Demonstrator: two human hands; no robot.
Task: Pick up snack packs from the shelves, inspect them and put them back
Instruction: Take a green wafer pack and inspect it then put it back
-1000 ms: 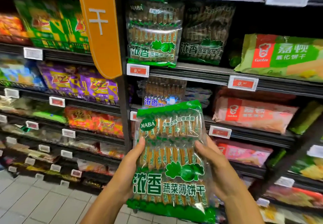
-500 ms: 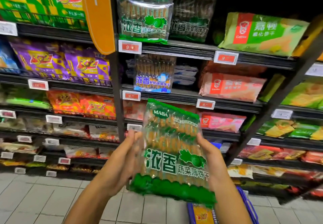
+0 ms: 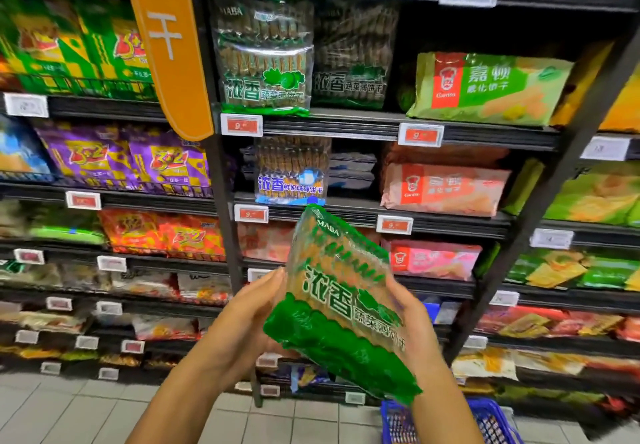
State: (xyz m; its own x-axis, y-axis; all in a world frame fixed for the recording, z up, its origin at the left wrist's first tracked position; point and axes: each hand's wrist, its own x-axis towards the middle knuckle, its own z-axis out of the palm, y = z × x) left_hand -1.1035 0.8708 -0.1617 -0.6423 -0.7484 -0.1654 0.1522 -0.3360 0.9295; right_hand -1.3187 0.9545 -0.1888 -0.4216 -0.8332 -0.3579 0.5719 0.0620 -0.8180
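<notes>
I hold the green biscuit pack (image 3: 341,300) up in front of the shelves (image 3: 381,130), between both hands, at about the height of the lower rows. My left hand (image 3: 254,319) grips its left edge, fingers curled behind and thumb along the front. My right hand (image 3: 412,319) clasps the right edge from behind, so only part of it shows past the wrapper. Half a second ago the pack faced me nearly flat; now it is tipped back and turned, its top corner leaning away toward the shelf with the blue-labelled pack (image 3: 291,173), its dark green bottom band swung toward me and to the right. My hands sit closer to the bottom half than they did a second ago. My view has lifted too: the matching green packs (image 3: 265,59) on the upper shelf show in full again. The blue basket (image 3: 491,419) stays on the floor below my right forearm.
</notes>
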